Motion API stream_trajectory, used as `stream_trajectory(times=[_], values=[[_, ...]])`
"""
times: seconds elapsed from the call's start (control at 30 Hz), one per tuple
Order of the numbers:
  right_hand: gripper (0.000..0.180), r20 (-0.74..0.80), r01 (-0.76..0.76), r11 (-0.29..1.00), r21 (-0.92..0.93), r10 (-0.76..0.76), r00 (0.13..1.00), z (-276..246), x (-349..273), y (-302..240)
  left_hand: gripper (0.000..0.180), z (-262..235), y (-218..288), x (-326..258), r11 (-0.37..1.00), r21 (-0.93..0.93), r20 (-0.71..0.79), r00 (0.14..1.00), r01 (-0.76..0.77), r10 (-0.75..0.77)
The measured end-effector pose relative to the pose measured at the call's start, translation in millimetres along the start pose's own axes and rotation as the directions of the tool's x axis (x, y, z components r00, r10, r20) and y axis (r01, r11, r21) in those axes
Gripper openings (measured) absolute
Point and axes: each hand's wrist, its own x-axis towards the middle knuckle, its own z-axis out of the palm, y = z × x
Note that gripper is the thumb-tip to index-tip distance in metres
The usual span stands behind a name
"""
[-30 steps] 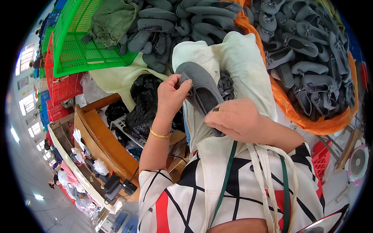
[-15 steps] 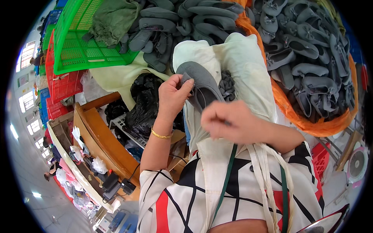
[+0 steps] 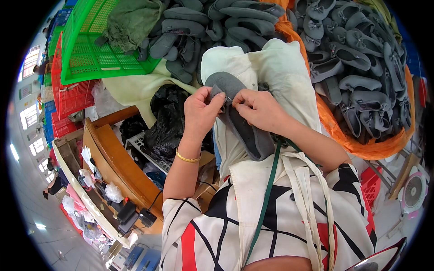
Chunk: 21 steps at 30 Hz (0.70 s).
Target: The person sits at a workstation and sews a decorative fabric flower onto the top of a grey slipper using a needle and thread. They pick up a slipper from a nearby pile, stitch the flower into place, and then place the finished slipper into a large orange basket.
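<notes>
A grey slipper-like shoe (image 3: 259, 143) lies across my lap, its rounded toe pointing away and its heel toward me. At the toe opening, my left hand (image 3: 203, 107) is closed, pinching a small grey bow (image 3: 219, 90) against the shoe's edge. Close on the right, my right hand (image 3: 258, 108) is closed in a pinch, with a thin, light, needle-like thing at its fingertips near the bow. Behind that hand, a bit of dark grey fabric pieces (image 3: 263, 86) shows on the light cloth (image 3: 289, 72) over my legs.
Grey shoes (image 3: 185, 22) are piled ahead, beside a green crate (image 3: 108, 65). An orange-rimmed sack (image 3: 384, 147) at the right holds many grey bowed shoes (image 3: 357, 54). Left stand a wooden drawer unit (image 3: 120, 158), a black plastic bag (image 3: 165, 122) and red crates (image 3: 74, 101). A fan (image 3: 413, 192) stands far right.
My right hand, blurred over the shoe's heel before, has moved up and away from me to the bow. The heel is now uncovered. My left hand keeps its place.
</notes>
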Motion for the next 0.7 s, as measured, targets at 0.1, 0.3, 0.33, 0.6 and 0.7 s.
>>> stream_trajectory(times=[0.1, 0.3, 0.33, 0.6, 0.7], values=[[0.014, 0.002, -0.003, 1.0, -0.008, 0.003, 1.0, -0.4, 0.1, -0.7, 0.018, 0.1, -1.2, 0.2, 1.0, 0.0, -0.005, 1.0, 0.0, 0.0], [0.015, -0.001, 0.008, 0.999, -0.034, -0.008, 1.0, -0.8, 0.6, -1.5, 0.018, 0.4, -2.3, -0.1, 1.0, 0.006, -0.009, 1.0, -0.01, 0.01], [0.015, -0.006, 0.018, 0.999, -0.04, -0.018, 1.0, -0.5, 1.0, -1.1, 0.019, 0.2, -3.6, 0.0, 1.0, 0.008, -0.006, 1.0, -0.011, 0.011], [0.013, -0.14, 0.199, 0.922, -0.333, -0.257, 0.956, 19.8, -2.5, 16.6, 0.019, -1.9, 3.4, 1.6, 0.992, -0.063, 0.033, 0.993, 0.114, -0.112], [0.009, -0.131, 0.167, 0.878, -0.448, -0.249, 0.96, 24.4, -3.9, 15.3, 0.018, -3.1, 5.7, 2.0, 0.988, -0.078, 0.072, 0.989, 0.134, -0.128]])
